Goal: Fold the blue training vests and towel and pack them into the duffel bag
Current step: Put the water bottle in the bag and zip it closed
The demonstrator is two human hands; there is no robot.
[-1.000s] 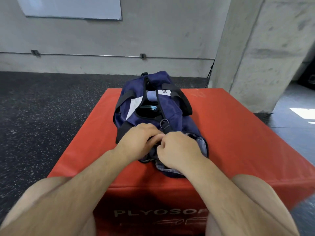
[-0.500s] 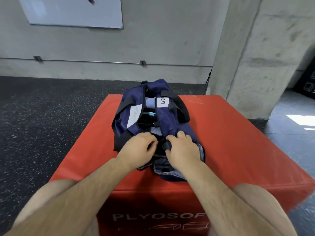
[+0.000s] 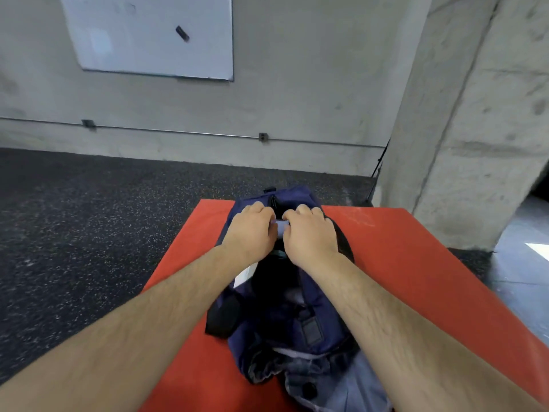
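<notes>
While the left hand (image 3: 251,230) curls its fingers down over one lip of the zip opening at the far end of the navy duffel bag (image 3: 267,331), the right hand (image 3: 309,236) does the same on the opposite lip. Both are knuckles-up and gripping the bag's fabric, though the fingertips are hidden. Between the two hands a strip of pale blue cloth (image 3: 280,226) shows inside the opening; I cannot tell whether it is a vest or the towel. Nearer the person the opening gapes dark, with a white label (image 3: 245,275) on its left edge and a black strap (image 3: 222,319) hanging over the left side. Greyish-blue fabric (image 3: 341,382) bunches at the bag's near end. The bag lies lengthwise on a red plyo box (image 3: 416,278), which stands on speckled black rubber flooring (image 3: 89,218). Beyond are a concrete wall with a whiteboard (image 3: 154,37) and, to the right, a concrete pillar (image 3: 475,129).
</notes>
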